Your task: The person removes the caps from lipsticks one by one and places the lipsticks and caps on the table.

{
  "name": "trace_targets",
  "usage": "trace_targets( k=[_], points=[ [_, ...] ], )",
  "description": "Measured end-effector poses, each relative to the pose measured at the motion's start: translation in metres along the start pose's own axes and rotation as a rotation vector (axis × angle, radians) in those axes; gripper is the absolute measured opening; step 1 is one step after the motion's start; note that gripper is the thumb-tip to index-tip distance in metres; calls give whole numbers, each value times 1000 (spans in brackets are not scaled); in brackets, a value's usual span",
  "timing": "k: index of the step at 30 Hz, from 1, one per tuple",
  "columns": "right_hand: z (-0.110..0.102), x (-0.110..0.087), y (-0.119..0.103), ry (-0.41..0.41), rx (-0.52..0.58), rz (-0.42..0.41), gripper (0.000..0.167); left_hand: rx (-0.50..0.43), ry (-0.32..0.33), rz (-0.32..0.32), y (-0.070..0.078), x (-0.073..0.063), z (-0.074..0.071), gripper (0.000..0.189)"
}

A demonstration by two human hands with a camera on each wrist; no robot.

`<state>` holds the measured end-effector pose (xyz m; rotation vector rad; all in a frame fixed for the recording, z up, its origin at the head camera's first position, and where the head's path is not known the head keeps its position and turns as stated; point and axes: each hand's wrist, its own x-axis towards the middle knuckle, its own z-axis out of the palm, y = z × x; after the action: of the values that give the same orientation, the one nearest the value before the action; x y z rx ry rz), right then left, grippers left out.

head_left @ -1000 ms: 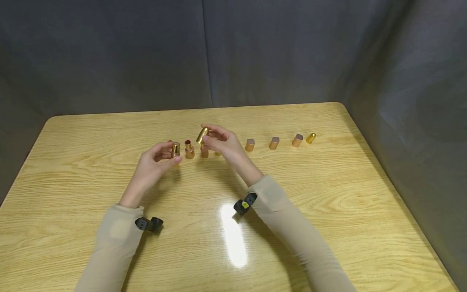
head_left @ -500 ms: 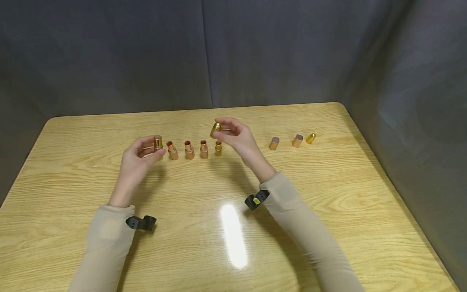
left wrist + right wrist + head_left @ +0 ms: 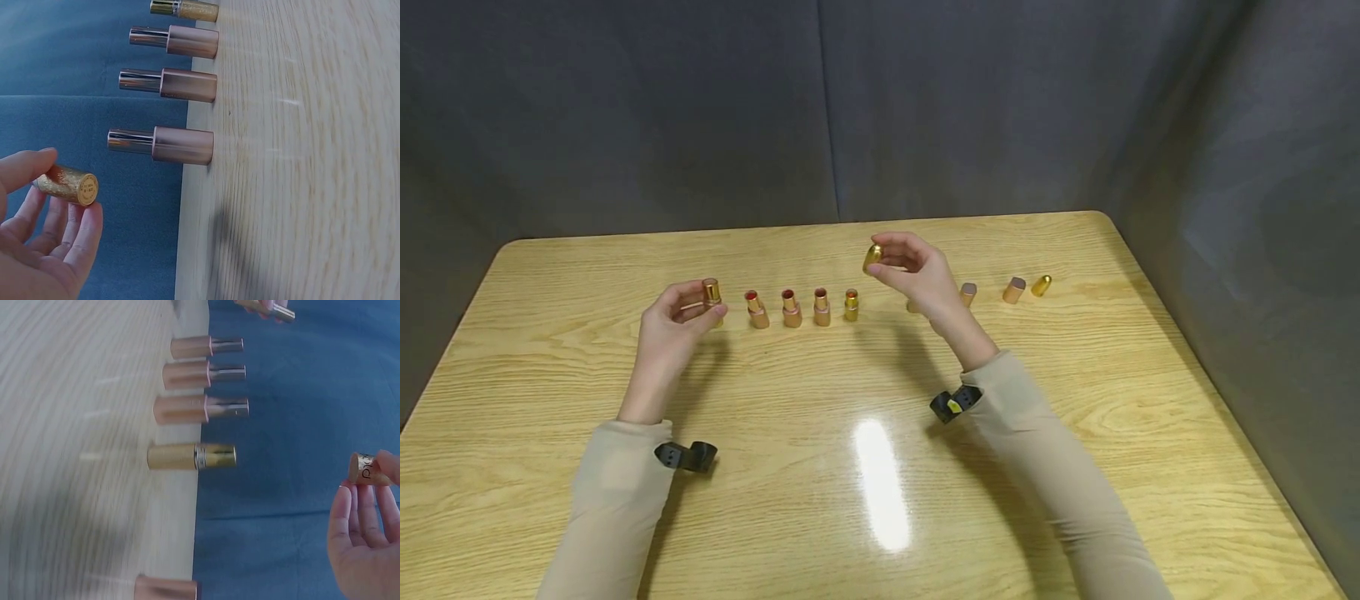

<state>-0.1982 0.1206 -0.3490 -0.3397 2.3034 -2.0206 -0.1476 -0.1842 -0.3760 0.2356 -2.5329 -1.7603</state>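
Note:
My left hand [image 3: 672, 329] pinches an open gold lipstick tube [image 3: 67, 184] between thumb and fingers at the left end of a row. Its engraved round base faces the left wrist camera. Three uncapped rose-gold lipsticks [image 3: 792, 310] stand upright to its right, red showing at their tops. A gold uncapped lipstick [image 3: 851, 306] follows in the same line. Raised above the table, my right hand [image 3: 921, 275] holds a domed gold lipstick cap [image 3: 365, 469] with dark lettering by its rim. That hand hides most of a cap standing behind it.
Right of my right hand stand two rose-gold caps [image 3: 1014, 290], the nearer one partly covered by the wrist. A domed gold cap [image 3: 1041, 286] ends the row. Dark curtains [image 3: 700, 117] hang beyond the wooden table [image 3: 760, 500].
My left hand has moved left with the gold lipstick, away from the rose-gold ones. My right hand has gone right and slightly up with the gold cap, uncovering the standing gold lipstick.

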Motion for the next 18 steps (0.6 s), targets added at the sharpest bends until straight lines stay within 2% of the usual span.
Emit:
trace_targets(
  k=[5,12,18],
  points=[
    [-12,-1,0,13,-29,0,41,8,0,-14,-1,1,0,48],
    [-32,-4,-1,50,-129,-26,39,24,-5,-18,-4,3,1,49],
    [-50,-5,0,91,-158,-32,38,25,-7,-40,-7,6,2,50]
  ],
)
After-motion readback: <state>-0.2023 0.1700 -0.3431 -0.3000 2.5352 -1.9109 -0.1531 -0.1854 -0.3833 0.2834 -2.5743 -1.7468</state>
